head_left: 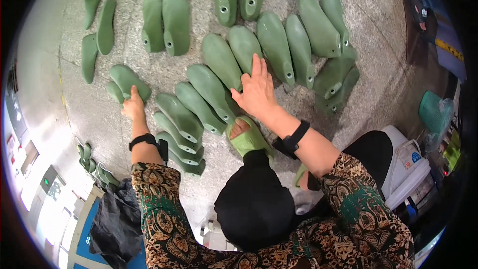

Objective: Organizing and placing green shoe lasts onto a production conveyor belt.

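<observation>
Many green shoe lasts (272,40), seemingly mated by shape: left hand (132,107) grips one, wearer's ten o'clock; right hand (258,91) spread on another, twelve.

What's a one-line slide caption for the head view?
Left hand grasping a green shoe last, right hand on another last, among more paired lasts on a speckled floor.

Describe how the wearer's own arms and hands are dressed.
Both the left hand and right hand are gloveless. Each wrist wears a black strap with a small dark box-like piece. The sleeves are ornately patterned in black, brown and tan, with green patches, leaving the forearms bare.
</observation>
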Demonstrator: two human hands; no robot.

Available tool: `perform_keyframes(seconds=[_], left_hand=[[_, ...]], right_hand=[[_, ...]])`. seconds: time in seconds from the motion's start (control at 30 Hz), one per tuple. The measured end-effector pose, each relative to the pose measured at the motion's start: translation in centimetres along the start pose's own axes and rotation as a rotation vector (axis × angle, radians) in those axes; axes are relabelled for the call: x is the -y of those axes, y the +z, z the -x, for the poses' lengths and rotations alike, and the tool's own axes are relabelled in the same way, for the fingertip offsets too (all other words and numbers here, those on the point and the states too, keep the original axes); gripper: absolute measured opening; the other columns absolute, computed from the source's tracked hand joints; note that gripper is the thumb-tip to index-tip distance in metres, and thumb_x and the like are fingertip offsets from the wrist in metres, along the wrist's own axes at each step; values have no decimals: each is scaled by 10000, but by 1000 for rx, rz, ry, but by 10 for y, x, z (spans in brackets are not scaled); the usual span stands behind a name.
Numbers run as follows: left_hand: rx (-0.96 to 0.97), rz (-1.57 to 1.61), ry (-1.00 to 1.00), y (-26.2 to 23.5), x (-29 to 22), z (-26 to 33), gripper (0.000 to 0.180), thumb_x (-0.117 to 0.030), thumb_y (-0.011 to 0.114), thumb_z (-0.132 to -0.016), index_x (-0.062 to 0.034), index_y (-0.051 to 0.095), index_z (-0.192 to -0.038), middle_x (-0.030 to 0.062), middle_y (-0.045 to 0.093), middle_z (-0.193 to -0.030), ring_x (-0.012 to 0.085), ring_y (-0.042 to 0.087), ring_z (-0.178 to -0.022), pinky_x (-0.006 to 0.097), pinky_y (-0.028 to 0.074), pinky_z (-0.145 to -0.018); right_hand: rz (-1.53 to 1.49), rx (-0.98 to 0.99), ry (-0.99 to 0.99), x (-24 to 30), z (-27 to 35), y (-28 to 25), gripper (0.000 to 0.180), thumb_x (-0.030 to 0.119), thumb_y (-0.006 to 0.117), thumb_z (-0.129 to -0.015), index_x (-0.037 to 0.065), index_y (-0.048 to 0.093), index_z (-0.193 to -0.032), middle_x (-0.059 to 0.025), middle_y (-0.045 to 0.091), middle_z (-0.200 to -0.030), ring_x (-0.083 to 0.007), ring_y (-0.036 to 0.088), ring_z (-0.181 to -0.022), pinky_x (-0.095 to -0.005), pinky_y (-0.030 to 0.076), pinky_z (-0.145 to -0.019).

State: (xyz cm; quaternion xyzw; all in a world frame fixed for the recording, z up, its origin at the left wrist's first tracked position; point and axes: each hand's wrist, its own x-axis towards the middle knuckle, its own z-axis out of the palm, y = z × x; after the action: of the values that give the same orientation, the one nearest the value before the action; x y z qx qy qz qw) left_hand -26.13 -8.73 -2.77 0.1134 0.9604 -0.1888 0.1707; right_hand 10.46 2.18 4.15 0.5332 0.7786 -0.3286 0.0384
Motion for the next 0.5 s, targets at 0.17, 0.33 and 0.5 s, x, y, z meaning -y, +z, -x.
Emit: perform_keyframes(seconds=[0.17, 0.33, 0.5], left_hand=[[-51, 248, -7, -4, 28, -25, 881, -699, 488, -732, 88, 584, -1116, 253, 591, -1126, 376, 549, -1078, 416, 392, -932], [198, 503, 12, -12, 6, 47, 727, -565, 639, -718, 98, 618, -1016, 177, 644, -939, 272, 627, -791, 371, 487, -572], [240, 551, -20, -59, 1, 115, 636, -490, 666, -717, 110, 635, -926, 193, 643, -879, 274, 621, -701, 388, 477, -549]], right_hand=[[152, 143, -10, 7, 0, -19, 453, 350, 715, -705, -60, 644, -887, -337, 270, -1367, -503, 324, -1232, -549, 415, -882], [284, 242, -3, -18, -3, -15, 494, 392, 706, -706, -2, 671, -1002, -364, 291, -1355, -507, 386, -1207, -526, 498, -795], [198, 177, 8, -24, 7, -23, 443, 375, 697, -710, -11, 686, -928, -372, 412, -1238, -469, 529, -1051, -462, 511, -803]])
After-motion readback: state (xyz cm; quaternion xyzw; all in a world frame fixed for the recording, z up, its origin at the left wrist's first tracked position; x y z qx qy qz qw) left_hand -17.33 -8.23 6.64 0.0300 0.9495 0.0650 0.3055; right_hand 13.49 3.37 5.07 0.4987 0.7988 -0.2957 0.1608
